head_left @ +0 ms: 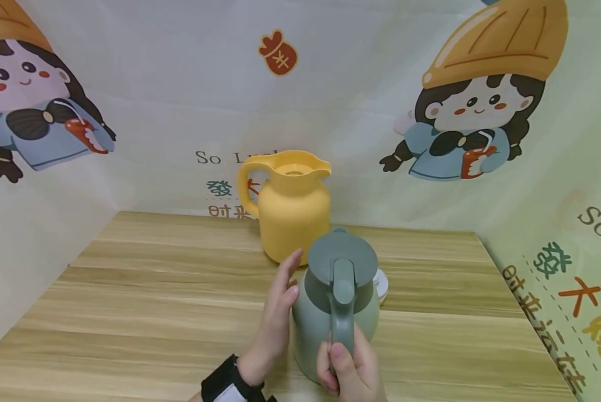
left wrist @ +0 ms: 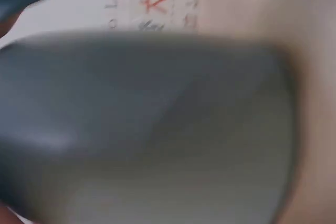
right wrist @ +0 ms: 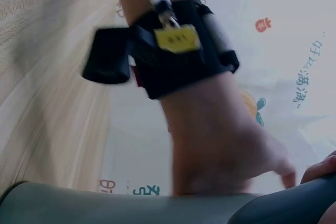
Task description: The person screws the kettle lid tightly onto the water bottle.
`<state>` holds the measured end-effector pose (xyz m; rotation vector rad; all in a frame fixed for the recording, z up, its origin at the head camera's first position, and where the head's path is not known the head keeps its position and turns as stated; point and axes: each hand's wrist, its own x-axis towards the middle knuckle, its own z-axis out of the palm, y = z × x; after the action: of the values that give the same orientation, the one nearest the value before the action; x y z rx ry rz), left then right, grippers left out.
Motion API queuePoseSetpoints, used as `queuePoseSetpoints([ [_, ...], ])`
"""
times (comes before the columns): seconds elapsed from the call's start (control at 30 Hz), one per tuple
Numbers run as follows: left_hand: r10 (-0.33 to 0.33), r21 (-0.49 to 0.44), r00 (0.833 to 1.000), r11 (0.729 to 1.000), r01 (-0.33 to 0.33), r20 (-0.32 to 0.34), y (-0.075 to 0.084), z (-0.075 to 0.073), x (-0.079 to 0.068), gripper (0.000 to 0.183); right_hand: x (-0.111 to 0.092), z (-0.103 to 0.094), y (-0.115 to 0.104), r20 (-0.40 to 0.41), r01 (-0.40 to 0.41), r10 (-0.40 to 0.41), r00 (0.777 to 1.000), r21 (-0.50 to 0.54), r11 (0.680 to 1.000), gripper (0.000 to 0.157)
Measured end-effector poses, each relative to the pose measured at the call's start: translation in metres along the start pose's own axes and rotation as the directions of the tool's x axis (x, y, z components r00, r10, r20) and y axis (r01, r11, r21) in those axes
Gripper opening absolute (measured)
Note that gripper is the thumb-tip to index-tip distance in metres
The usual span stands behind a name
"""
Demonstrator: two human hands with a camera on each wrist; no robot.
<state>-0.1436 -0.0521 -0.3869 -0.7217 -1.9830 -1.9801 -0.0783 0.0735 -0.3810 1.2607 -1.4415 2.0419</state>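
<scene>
A grey-green vacuum jug (head_left: 307,335) with a darker lid stands near the front of the table, its handle facing the person. My right hand (head_left: 355,368) grips the lower part of that handle, thumb on top. On the jug's left side rests my left hand (head_left: 278,312), fingers fairly straight and pointing up. In the left wrist view the jug's body (left wrist: 157,119) fills most of the picture, blurred. From the right wrist, the left hand (right wrist: 220,156) appears against the jug's side (right wrist: 131,208). Behind stands a yellow jug (head_left: 295,218) with its top uncovered.
A white round object (head_left: 381,286) shows partly from behind the green jug's right side. The wooden table (head_left: 154,301) is bounded at the back and sides by a printed cloth (head_left: 179,84). Each visible wristband is black; the left one (head_left: 232,382) shows in the head view.
</scene>
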Motion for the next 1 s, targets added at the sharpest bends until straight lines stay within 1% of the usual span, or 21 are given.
queuePoseSetpoints([
  [0.03,-0.041,-0.007,0.999,0.999,0.041,-0.029,-0.006,0.002,-0.006,0.053,0.000,0.000,0.000,0.000,-0.001,0.001,1.000,-0.005,1.000,0.015],
  [0.1,-0.099,-0.019,0.993,0.995,0.098,-0.071,-0.012,0.005,-0.015,0.051,0.000,0.000,0.000,-0.004,-0.007,0.007,1.000,-0.009,1.000,0.016],
  [0.13,-0.113,-0.015,0.990,0.994,0.113,-0.082,-0.014,0.007,-0.020,0.050,0.000,0.000,0.000,-0.003,-0.009,0.009,1.000,-0.010,1.000,0.016],
  [0.2,-0.120,-0.015,0.989,0.993,0.119,-0.091,-0.016,0.010,-0.027,0.051,0.000,0.000,-0.001,-0.003,-0.017,0.017,1.000,-0.015,1.000,0.016],
  [0.33,-0.094,0.009,0.989,0.995,0.095,-0.114,-0.020,0.017,-0.034,0.052,-0.001,0.000,-0.003,-0.008,-0.038,0.038,0.999,-0.021,0.999,0.017],
  [0.5,-0.066,0.011,0.987,0.998,0.069,-0.148,-0.025,0.022,-0.034,0.052,-0.003,0.001,-0.004,-0.037,-0.081,0.080,0.996,-0.019,0.997,0.016],
  [0.63,-0.050,0.014,0.986,0.999,0.053,-0.158,-0.027,0.023,-0.033,0.051,-0.004,0.001,-0.003,-0.052,-0.077,0.076,0.996,-0.022,0.997,0.015],
  [0.73,-0.033,0.016,0.983,0.999,0.037,-0.180,-0.029,0.025,-0.033,0.051,-0.003,0.001,-0.001,-0.060,-0.061,0.059,0.996,-0.025,0.998,0.015],
  [0.8,-0.010,0.014,0.979,1.000,0.013,-0.203,-0.031,0.027,-0.033,0.052,-0.003,0.002,-0.001,-0.065,-0.053,0.052,0.997,-0.021,0.998,0.015],
  [0.93,0.053,0.041,0.964,0.998,-0.044,-0.262,-0.034,0.032,-0.032,0.057,-0.004,0.002,0.000,-0.066,-0.030,0.029,0.997,-0.017,0.999,0.014],
  [1.0,0.080,0.060,0.956,0.996,-0.066,-0.282,-0.035,0.034,-0.033,0.056,-0.005,0.002,0.001,-0.067,-0.023,0.022,0.998,-0.016,1.000,0.014],
])
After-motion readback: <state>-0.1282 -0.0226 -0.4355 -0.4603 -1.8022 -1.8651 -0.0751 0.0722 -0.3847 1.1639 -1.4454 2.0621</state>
